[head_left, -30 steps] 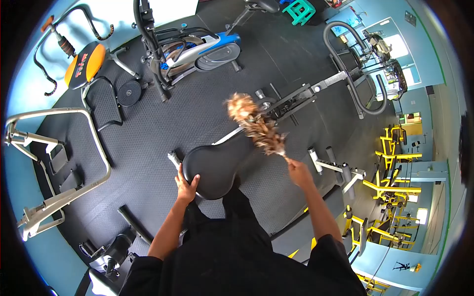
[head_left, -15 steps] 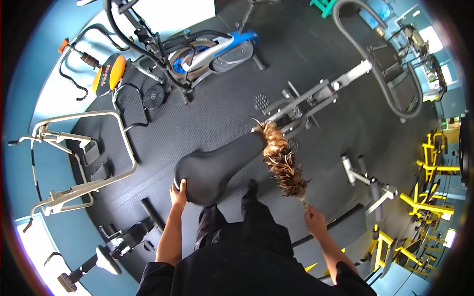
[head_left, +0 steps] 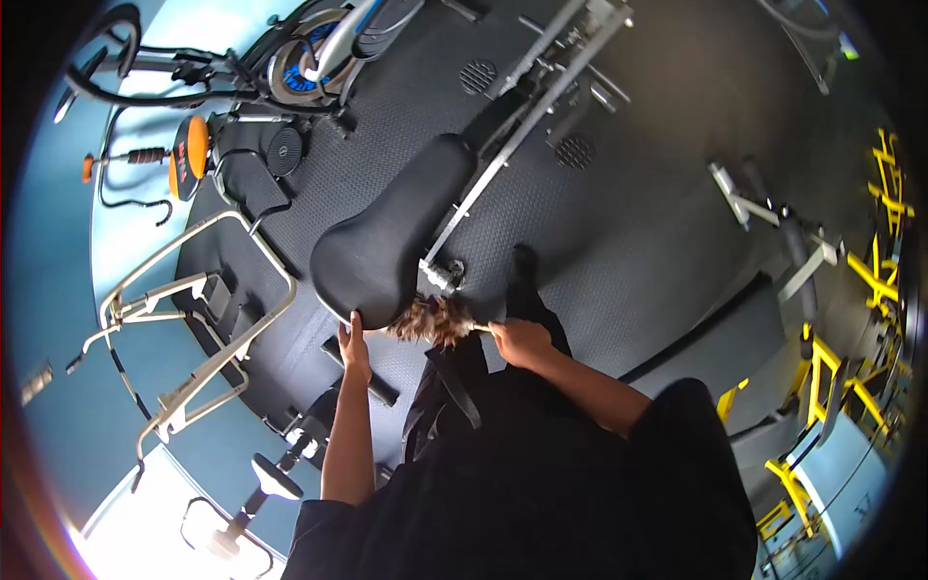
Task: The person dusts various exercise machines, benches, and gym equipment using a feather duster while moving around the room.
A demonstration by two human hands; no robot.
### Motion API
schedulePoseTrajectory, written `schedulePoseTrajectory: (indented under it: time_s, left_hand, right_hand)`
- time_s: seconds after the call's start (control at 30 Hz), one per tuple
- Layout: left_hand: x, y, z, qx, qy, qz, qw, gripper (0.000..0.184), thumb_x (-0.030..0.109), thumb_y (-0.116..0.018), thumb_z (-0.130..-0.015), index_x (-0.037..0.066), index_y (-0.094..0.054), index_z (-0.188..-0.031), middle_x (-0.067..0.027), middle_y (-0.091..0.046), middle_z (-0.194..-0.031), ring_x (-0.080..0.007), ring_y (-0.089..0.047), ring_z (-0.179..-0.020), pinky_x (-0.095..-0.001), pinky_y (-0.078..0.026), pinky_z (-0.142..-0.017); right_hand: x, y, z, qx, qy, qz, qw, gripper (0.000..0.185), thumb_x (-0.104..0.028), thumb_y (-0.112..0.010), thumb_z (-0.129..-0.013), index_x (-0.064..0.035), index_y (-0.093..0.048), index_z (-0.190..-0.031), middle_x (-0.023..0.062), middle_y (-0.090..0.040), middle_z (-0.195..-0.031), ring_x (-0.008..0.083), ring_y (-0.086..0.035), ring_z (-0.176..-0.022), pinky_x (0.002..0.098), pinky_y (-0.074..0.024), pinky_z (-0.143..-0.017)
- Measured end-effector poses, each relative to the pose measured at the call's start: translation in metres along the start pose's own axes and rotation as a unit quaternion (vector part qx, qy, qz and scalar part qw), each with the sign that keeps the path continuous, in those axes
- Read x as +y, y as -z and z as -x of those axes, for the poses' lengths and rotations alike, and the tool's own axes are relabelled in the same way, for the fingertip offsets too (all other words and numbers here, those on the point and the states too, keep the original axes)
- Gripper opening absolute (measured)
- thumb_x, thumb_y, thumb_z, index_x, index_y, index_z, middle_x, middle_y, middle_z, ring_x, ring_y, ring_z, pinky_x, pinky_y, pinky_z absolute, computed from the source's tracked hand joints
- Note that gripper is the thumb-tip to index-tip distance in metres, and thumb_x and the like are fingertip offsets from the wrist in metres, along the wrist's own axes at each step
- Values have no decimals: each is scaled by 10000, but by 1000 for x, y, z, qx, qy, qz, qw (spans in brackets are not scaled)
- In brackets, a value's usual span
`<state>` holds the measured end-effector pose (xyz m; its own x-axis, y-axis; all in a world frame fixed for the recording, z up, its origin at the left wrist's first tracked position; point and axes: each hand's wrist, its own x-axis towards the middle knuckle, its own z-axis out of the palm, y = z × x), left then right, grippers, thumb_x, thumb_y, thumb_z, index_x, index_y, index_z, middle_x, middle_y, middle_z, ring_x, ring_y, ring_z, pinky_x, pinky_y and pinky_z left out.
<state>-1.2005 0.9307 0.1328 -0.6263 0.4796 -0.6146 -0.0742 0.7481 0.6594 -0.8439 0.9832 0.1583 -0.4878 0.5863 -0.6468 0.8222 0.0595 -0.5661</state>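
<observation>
A padded black bench seat (head_left: 382, 237), broad at the near end and narrow at the far end, belongs to an exercise machine. My left hand (head_left: 355, 343) grips the rim of its broad end, fingers partly hidden behind the edge. In my right hand (head_left: 522, 341) is the handle of a brown feather duster (head_left: 432, 321). Its feathers lie beside the seat's near right edge, close to the end of a metal rail (head_left: 498, 164). Whether the feathers touch the rail, I cannot tell.
At the far left stand an exercise bike (head_left: 324, 58), an orange seat (head_left: 189, 157) and a cream tubular frame (head_left: 217, 338). A grey-and-black bench frame (head_left: 773, 217) is to the right, with yellow machines (head_left: 822, 377) beyond. Dark textured rubber flooring (head_left: 619, 251) lies underneath.
The feather duster has gone from the seat's far narrow end to its near right side. More of the metal rail beside the seat now shows. My left hand keeps the seat's rim.
</observation>
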Motion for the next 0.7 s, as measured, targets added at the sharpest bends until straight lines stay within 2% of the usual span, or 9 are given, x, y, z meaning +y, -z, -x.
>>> schedulePoseTrajectory:
  time_s: [0.07,0.13,0.17,0.23,0.33,0.43,0.5,0.6,0.7]
  left_hand:
    - [-8,3,-2,0,-2,-12,1000,838,523,-644,-878,42,-306,-1476,-191,-401,-1452,-299,-340,-1373,-410,-240,-1127]
    - [24,-2,22,184,-267,-323,889,868,473,-670,-865,68,-245,-1505,-238,-251,-1522,-357,-241,-1423,-498,-189,-1144]
    - [36,0,26,167,-276,-336,885,868,473,-670,-865,68,-245,-1505,-238,-251,-1522,-357,-241,-1423,-498,-189,-1144]
    - [63,-15,22,70,-450,-481,749,882,457,-690,-839,103,-242,-1511,-217,-150,-1560,-383,-171,-1443,-568,-148,-1143]
    - [100,-61,17,-27,-456,-527,717,885,483,-683,-829,132,-247,-1514,-185,-165,-1567,-372,-173,-1445,-575,-135,-1146]
    - [106,-95,6,-73,-537,-542,642,881,509,-667,-826,149,-251,-1514,-158,-177,-1570,-371,-168,-1446,-559,-129,-1153]
    - [99,-109,0,-10,-586,-508,631,881,508,-659,-825,152,-246,-1517,-161,-198,-1565,-370,-168,-1447,-547,-130,-1155]
    - [96,-111,0,-3,-602,-496,625,778,368,-643,-858,143,-276,-1507,-160,-234,-1554,-365,-206,-1437,-518,-169,-1150]
    - [94,-113,-2,-9,-620,-479,621,743,306,-626,-857,116,-299,-1496,-175,-255,-1543,-374,-218,-1431,-511,-159,-1150]
  right_hand:
    - [24,-54,-24,44,-65,-32,996,248,-265,-491,-937,-148,-649,-1089,127,-682,-935,336,-672,-812,473,-537,-681]
    - [34,-84,-41,93,-141,-71,983,220,-239,-489,-926,-129,-649,-1030,125,-683,-940,326,-677,-807,470,-541,-672]
    - [33,-93,-46,132,-178,-94,971,230,-233,-491,-924,-132,-648,-1059,135,-685,-963,329,-676,-837,468,-543,-704]
    - [35,-112,-67,176,-225,-121,951,245,-226,-492,-922,-134,-647,-1088,145,-687,-986,332,-676,-868,467,-545,-737]
    - [33,-154,-112,198,-138,-218,946,271,-220,-494,-923,-153,-629,-1148,143,-689,-963,339,-671,-898,467,-544,-761]
    - [36,-188,-143,28,-151,-144,978,338,-220,-482,-935,-200,-557,-1264,140,-674,-960,342,-668,-903,461,-544,-756]
    - [42,-205,-152,213,-239,-196,927,332,-248,-448,-973,-208,-564,-1282,150,-646,-960,329,-661,-859,468,-536,-703]
    - [82,-221,-162,418,-148,-177,879,454,-170,-548,-927,-265,-484,-1367,94,-613,-909,302,-653,-770,416,-536,-639]
    - [126,-216,-175,368,-164,-141,904,470,-133,-516,-915,-273,-479,-1361,102,-627,-960,310,-664,-803,469,-542,-663]
